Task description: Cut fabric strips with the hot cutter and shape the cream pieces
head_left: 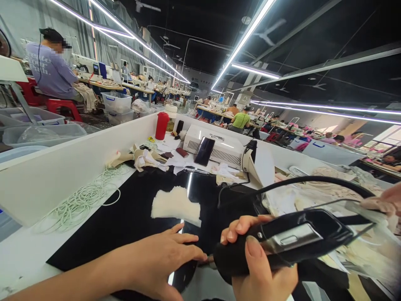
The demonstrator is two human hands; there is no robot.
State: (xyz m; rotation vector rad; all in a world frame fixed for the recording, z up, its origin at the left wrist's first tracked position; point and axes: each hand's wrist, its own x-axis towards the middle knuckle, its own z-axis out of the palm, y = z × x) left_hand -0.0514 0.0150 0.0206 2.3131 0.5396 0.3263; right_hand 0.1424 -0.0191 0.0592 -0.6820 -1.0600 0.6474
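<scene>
My right hand is wrapped round a black hand-held tool with a silver plate on its body; a black cable arcs up from it. My left hand lies flat with fingers stretched out on a glossy black sheet, its fingertips close to the tool's tip. A small stack of cream fabric pieces rests on the black sheet just beyond my left hand.
A coil of white elastic cord lies at the left. Further back are a red bottle, a white machine with a phone leaning on it, and fabric scraps. Another person's hand shows at the right edge. Workers sit at sewing stations behind.
</scene>
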